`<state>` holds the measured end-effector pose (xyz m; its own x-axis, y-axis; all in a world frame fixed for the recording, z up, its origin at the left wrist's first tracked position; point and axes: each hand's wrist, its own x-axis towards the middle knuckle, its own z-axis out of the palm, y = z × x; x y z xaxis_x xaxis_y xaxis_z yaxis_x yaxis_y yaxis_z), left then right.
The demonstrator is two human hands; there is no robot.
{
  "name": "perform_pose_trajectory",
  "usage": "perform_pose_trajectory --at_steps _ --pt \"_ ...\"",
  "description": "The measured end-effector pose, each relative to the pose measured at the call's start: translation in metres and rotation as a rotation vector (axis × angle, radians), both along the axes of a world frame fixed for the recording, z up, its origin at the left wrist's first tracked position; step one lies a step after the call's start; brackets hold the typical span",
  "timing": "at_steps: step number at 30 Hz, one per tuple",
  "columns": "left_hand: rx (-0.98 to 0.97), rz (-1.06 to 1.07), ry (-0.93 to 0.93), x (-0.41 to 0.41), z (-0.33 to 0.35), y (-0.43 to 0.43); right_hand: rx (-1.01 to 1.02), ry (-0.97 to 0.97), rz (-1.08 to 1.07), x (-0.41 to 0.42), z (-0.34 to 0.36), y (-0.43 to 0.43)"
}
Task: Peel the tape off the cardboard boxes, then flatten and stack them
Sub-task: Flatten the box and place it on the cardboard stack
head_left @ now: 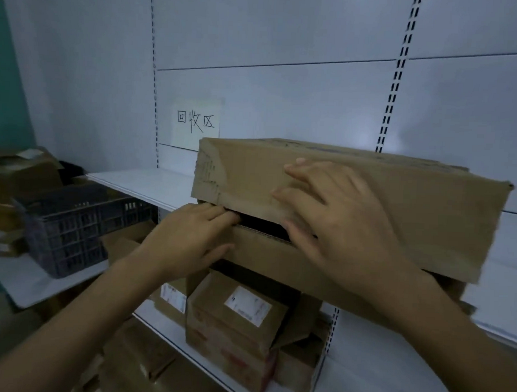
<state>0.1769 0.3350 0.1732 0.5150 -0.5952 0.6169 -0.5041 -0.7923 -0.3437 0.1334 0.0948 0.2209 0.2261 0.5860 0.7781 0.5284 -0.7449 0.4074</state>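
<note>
At the dark slit between the two front flaps of the large cardboard box (426, 219), the left fingertips (226, 214) curl over the top edge of the lower flap (266, 260) and dip into the gap, while the thumb lies against that flap's outer face just beneath; so the left hand (191, 237) pinches the flap's edge. Right of it, the fingers (299, 171) of the right hand (341, 225) are spread and nearly straight, laid flat on the upper flap (246, 172), gripping nothing; its thumb sits at that flap's lower edge, and whether it hooks underneath cannot be told. Both bare forearms run from the hands toward the bottom corners of the view.

This box rests on a white shelf (140, 183), its front overhanging the shelf's edge; no tape can be made out on it. Directly below the box, on a lower shelf, stands a stack of smaller cardboard boxes (232, 335), the top one bearing a white label (247, 305). Left of the box and lower sits a dark plastic crate (71, 230), with more cardboard behind it. Behind the box's upper left corner, a paper sign (195, 123) with handwritten characters hangs on the pale back panel (284, 94).
</note>
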Motion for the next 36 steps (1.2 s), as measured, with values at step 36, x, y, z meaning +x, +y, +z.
perform_pose_trajectory --at_steps 36 --pt "-1.268 -0.125 1.052 0.037 0.044 -0.002 0.118 -0.153 -0.653 -0.012 0.054 0.203"
